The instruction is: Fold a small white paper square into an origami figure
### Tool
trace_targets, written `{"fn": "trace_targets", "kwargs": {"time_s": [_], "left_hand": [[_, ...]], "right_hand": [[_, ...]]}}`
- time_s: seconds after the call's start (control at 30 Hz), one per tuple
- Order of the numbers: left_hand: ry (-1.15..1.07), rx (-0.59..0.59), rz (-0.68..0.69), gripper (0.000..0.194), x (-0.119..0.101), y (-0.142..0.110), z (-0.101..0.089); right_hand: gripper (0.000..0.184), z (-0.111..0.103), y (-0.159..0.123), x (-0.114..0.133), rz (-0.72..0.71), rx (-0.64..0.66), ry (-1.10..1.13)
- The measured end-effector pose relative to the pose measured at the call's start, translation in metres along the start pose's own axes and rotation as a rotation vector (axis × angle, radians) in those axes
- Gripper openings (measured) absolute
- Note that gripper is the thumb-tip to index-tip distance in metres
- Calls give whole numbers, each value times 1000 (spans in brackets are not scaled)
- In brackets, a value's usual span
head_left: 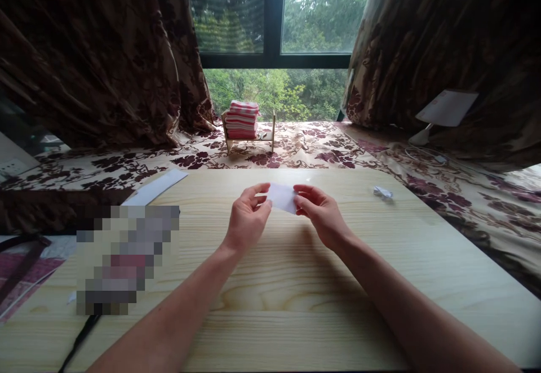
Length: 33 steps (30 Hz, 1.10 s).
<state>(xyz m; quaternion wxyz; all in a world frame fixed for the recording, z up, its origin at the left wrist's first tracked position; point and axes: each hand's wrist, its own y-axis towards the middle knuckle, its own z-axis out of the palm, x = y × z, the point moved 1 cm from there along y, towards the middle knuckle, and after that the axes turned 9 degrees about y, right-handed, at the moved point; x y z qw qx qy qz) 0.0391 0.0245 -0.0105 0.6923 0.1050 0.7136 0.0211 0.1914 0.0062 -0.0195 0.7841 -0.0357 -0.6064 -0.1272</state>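
Note:
A small piece of white paper [282,198] is stretched between my two hands, above the far middle part of the wooden table [270,288]. My left hand [250,215] pinches its left edge between thumb and fingers. At the opposite edge, my right hand [319,211] grips it the same way, with the thumb nearest to me. The sheet looks thin and roughly rectangular. Whether anything is written on it cannot be made out.
On the table's left lie a white strip [158,187] and a blurred-out object [129,260] with a black strap. A small white bundle [382,192] lies at right. Behind stand a little wooden rack [249,138] with folded red-and-white cloths [242,119] and a white lamp [448,107].

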Motion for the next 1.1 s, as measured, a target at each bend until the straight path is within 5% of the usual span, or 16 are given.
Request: {"fn": "trace_targets", "kwargs": {"time_s": [0.1, 0.23, 0.47, 1.1], "left_hand": [[-69, -39, -106, 40, -3, 0, 0], [-78, 72, -228, 27, -3, -3, 3], [37, 81, -175, 26, 2, -5, 3], [222, 70, -29, 22, -7, -6, -2]], "right_hand": [[34, -1, 1, 1, -31, -13, -6], [31, -1, 1, 1, -41, 15, -13], [43, -3, 2, -1, -10, 1, 8], [27, 4, -8, 0, 28, 224, -33]]}}
